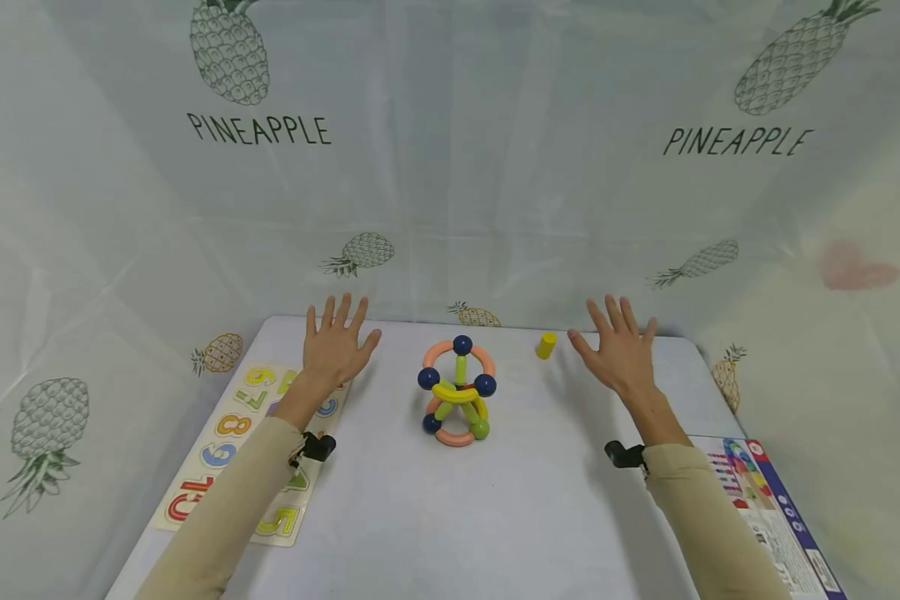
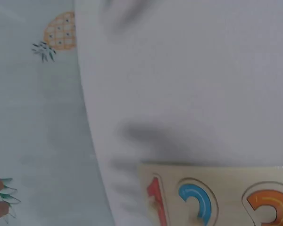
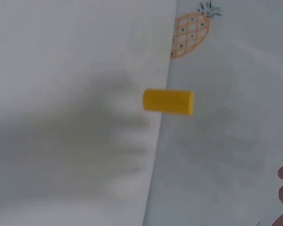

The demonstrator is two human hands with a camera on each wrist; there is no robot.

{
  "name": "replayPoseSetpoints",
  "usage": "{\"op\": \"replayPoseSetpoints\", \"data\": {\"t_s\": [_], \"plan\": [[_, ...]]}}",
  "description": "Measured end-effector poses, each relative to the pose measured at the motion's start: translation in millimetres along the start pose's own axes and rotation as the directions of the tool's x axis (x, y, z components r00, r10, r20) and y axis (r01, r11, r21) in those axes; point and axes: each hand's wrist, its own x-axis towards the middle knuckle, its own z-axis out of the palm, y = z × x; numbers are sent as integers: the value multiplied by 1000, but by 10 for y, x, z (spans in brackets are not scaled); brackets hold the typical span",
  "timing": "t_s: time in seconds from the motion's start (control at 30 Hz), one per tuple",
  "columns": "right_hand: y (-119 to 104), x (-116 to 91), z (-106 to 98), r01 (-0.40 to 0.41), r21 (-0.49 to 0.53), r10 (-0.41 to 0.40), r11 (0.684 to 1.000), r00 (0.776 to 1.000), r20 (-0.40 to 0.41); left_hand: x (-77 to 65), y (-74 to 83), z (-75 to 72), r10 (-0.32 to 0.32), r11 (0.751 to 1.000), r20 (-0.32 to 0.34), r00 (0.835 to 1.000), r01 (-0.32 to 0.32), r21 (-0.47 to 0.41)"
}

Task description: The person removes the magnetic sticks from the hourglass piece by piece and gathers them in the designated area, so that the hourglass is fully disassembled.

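Both hands are raised over the far part of the white table, fingers spread and holding nothing. My left hand (image 1: 333,350) hovers at the far left, past the top end of a wooden number board (image 1: 217,433). The right hand (image 1: 618,354) is at the far right, nearest to a small yellow cylinder (image 1: 546,345) that stands upright to its left. Between the hands sits a built figure (image 1: 459,392) of dark blue and green balls joined by curved orange and yellow pieces and straight green rods. In the right wrist view, the yellow cylinder (image 3: 168,101) stands near the table's far edge.
On the left, the board carries coloured numbers, among them a blue piece (image 2: 197,200) in the left wrist view. A printed box or sheet (image 1: 768,508) lies at the right edge under the right forearm. A pineapple-print curtain (image 1: 450,167) hangs behind and around the table.
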Motion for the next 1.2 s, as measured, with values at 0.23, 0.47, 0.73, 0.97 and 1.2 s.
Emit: {"op": "replayPoseSetpoints", "data": {"t_s": [0.23,0.47,0.73,0.97,1.2], "plan": [[-461,51,-9,110,293,-91,950,993,-77,-124,366,-202,64,991,-94,994,-74,-111],[-992,-1,90,9,579,-112,816,984,141,-184,892,-252,81,908,3,997,-73,-412],[-1376,-66,425,-129,693,-118,709,948,297,-239,1101,-124,111,688,178,978,54,-724],[-1454,-100,506,-239,784,-124,574,920,371,-298,1174,5,165,554,253,953,122,-824],[-1509,-112,504,-289,852,-105,437,924,367,-321,1208,49,159,450,287,945,189,-873]]}}
